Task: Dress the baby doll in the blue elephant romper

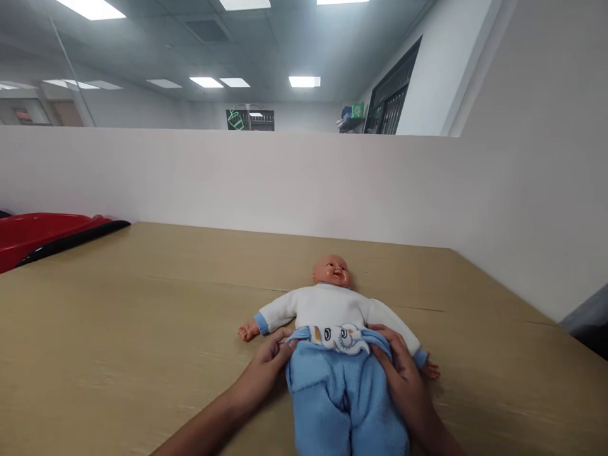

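A baby doll point(331, 272) lies on its back on the table point(142, 329), head away from me and arms spread. It wears a white long-sleeved top point(327, 307) with blue cuffs. Fuzzy blue overalls point(327, 386) cover its legs, and their embroidered bib point(339, 337) is bunched at the waist. On the left side of the waist, my left hand point(270, 354) pinches the blue fabric between thumb and fingers. My right hand point(401, 367) grips the same garment on the right side, its fingers curled over the edge. The doll's feet are out of view.
A white wall point(237, 180) with a window opening above it stands behind the table. At the far left is a red object with a black edge point(52, 231). A dark grey object point(589, 316) sits beyond the table's right edge.
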